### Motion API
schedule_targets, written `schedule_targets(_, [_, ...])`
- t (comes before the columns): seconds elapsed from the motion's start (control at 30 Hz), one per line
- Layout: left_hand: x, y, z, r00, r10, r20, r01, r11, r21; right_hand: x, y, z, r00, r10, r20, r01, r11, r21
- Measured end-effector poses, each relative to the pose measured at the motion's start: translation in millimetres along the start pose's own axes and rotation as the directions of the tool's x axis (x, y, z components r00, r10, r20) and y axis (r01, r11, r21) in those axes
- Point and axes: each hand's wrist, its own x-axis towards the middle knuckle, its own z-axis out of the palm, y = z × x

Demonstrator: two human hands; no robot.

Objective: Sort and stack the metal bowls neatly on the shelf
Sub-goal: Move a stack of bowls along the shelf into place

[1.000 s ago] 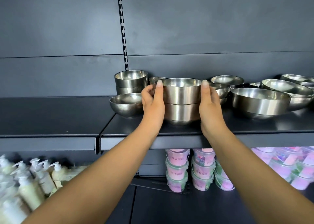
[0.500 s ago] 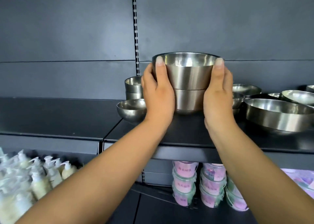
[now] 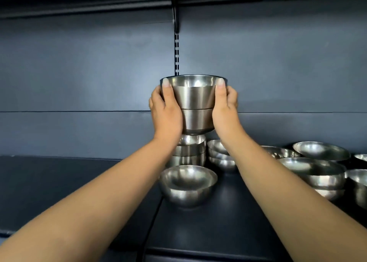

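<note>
Two straight-sided steel bowls nested as one stack (image 3: 193, 104) are held in the air between my left hand (image 3: 165, 110) and my right hand (image 3: 225, 106), thumbs at the upper rim. The held stack hovers just above another stack of similar straight-sided bowls (image 3: 189, 152) standing on the dark shelf (image 3: 208, 226) near the back wall. A single round steel bowl (image 3: 187, 184) sits in front of that standing stack. Small round bowls (image 3: 220, 156) are piled just right of it.
Wider shallow steel bowls (image 3: 315, 172) are stacked at the right, with more bowls (image 3: 321, 151) behind them and at the right edge (image 3: 358, 186). The left shelf section (image 3: 59, 182) is bare. A slotted upright (image 3: 176, 53) runs up the back wall; another shelf (image 3: 89, 1) hangs overhead.
Both hands lifted the two-bowl stack off the shelf, raised it and carried it back over the standing stack of similar bowls. The camera view tilted upward and moved closer.
</note>
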Motion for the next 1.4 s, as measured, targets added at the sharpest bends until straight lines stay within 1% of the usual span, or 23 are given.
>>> schedule_targets(0.13, [28.8,-45.0,-5.4,1.000,-0.013,0.024,0.012,0.999,0.053,20.5,33.5,24.3,0.999,0.031,0.041,-0.027,0.995,-0.092])
schedule_targets(0.27, [39.8,-79.8,-6.4,0.998,-0.024,0.052,0.020,0.997,0.070,33.7,68.5,31.2,0.992,0.084,0.099,-0.063,0.979,-0.194])
schedule_targets(0.37, [43.4,-98.4,-3.8,0.998,-0.030,0.055,0.026,0.996,0.082,39.9,83.4,33.8,0.989,0.113,0.095,-0.085,0.963,-0.254])
schedule_targets(0.43, [44.7,-109.3,-2.4,0.997,-0.058,0.050,0.054,0.995,0.088,41.4,91.6,35.2,0.990,0.109,0.088,-0.082,0.959,-0.272])
schedule_targets(0.53, [40.3,-118.2,1.5,0.994,-0.096,0.049,0.089,0.988,0.122,41.8,106.1,31.8,0.991,0.108,0.074,-0.083,0.955,-0.284])
schedule_targets(0.63, [39.9,-125.9,1.4,0.992,-0.096,0.078,0.089,0.991,0.097,41.5,115.9,30.6,0.993,0.096,0.069,-0.071,0.953,-0.296])
schedule_targets(0.7, [40.9,-130.0,-2.9,0.982,-0.132,0.134,0.127,0.991,0.044,41.4,116.1,33.9,0.994,0.084,0.066,-0.064,0.963,-0.260])
schedule_targets(0.77, [39.0,-136.1,-8.9,0.961,-0.169,0.220,0.175,0.985,-0.010,40.7,116.2,37.3,0.994,0.092,0.063,-0.079,0.979,-0.186])
schedule_targets(0.83, [34.4,-137.3,-13.2,0.944,-0.165,0.286,0.178,0.984,-0.021,39.4,117.0,37.0,0.992,0.108,0.070,-0.097,0.985,-0.140])
schedule_targets(0.93, [30.8,-138.5,-15.8,0.939,-0.165,0.303,0.175,0.985,-0.006,31.8,121.7,34.5,0.984,0.131,0.120,-0.111,0.982,-0.155])
schedule_targets(1.0, [31.9,-137.8,-15.5,0.939,-0.167,0.300,0.168,0.985,0.023,28.7,122.8,34.7,0.984,0.129,0.126,-0.108,0.981,-0.159])
schedule_targets(1.1, [36.1,-130.8,-12.5,0.928,-0.213,0.306,0.218,0.976,0.018,31.4,121.7,33.2,0.980,0.148,0.132,-0.126,0.979,-0.162])
schedule_targets(1.23, [41.1,-127.6,-11.9,0.937,-0.196,0.290,0.194,0.980,0.036,33.5,122.6,30.8,0.970,0.200,0.140,-0.162,0.957,-0.240])
schedule_targets(1.4, [41.3,-137.4,-17.5,0.934,-0.202,0.296,0.199,0.979,0.040,34.0,123.3,31.7,0.979,0.158,0.126,-0.086,0.891,-0.445])
